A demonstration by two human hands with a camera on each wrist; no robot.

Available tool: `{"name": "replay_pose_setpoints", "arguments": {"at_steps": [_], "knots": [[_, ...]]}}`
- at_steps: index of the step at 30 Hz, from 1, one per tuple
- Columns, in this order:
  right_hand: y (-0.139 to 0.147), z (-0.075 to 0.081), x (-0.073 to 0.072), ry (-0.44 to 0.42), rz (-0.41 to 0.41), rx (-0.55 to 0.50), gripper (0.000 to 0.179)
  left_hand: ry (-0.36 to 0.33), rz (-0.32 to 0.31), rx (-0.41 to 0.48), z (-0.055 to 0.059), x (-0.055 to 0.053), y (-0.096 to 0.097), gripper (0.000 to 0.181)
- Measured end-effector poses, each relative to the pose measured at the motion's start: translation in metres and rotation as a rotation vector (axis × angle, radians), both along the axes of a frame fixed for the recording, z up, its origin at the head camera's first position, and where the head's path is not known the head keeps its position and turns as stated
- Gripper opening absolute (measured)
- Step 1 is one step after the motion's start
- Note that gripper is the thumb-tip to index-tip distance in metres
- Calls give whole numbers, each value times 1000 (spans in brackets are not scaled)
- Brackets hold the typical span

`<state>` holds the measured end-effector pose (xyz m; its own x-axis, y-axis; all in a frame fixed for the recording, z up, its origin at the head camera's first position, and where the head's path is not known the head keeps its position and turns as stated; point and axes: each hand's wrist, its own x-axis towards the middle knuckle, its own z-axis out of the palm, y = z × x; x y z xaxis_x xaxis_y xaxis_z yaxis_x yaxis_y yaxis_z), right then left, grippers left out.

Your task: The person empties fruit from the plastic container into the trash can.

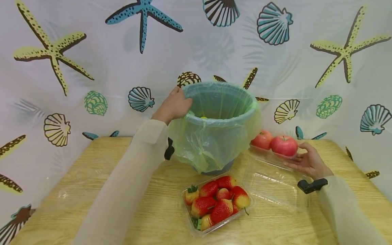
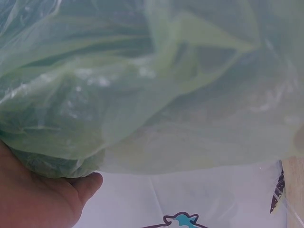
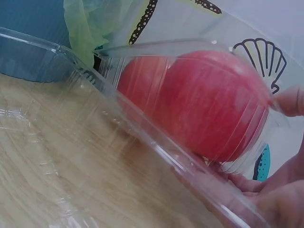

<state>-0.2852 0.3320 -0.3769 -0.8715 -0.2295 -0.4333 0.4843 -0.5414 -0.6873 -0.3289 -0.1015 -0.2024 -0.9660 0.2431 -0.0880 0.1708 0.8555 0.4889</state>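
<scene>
Head view suggests work part-way along. A blue bin (image 3: pixel 33 16) stands at the centre of the frame, a green bag (image 1: pixel 214 139) already lining it and folded down over its rim. A small yellow patch (image 1: pixel 203 117) shows inside, so the bin probably has something in it, but too little is visible to tell what or how much.

At the left side of the rim, the left hand (image 1: pixel 174 105) grips the edge through the bag, fingers curled over it; the left wrist view is mostly bag folds and adds little.

Right of centre, the right hand (image 1: pixel 310 161) holds a clear container (image 3: pixel 152 142) by its right end, fingers beneath and thumb higher up on the plastic. Two apples (image 1: pixel 284 145) sit side by side in it, just beside the bin and outside it. Its lid (image 1: pixel 272 190) is already folded out toward the lower right of the frame, so the apples look like the part in hand, with their packaging undone and the fruit not yet taken out.

Lower centre, strawberries (image 1: pixel 215 200) fill a clear tray (image 1: pixel 226 222) on the worktop (image 1: pixel 147 211). Neither hand touches them; I judge that portion untouched and left over.
</scene>
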Motion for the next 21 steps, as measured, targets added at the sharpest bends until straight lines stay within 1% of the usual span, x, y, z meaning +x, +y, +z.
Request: {"name": "replay_pose_setpoints", "arguments": {"at_steps": [2,5,7,9,12,16,18,21], "knots": [[1,1,1,19,-10,6,48,0,1,3,0,0,0,64],[2,5,1,74,-13,-8,45,7,-4,1,0,1,0,64],[4,8,2,111,-10,-45,43,8,-7,-1,0,2,-1,64],[6,13,3,129,-3,-86,44,9,-13,-6,0,1,-1,64],[9,20,4,133,9,-135,46,3,-14,-7,1,1,-2,64],[14,32,6,128,10,-142,46,-3,-12,-6,1,1,-1,64],[17,39,7,126,-5,-133,46,-3,-11,-10,2,2,-1,64],[21,50,9,123,-28,-149,48,0,-13,-13,2,2,0,64]]}}
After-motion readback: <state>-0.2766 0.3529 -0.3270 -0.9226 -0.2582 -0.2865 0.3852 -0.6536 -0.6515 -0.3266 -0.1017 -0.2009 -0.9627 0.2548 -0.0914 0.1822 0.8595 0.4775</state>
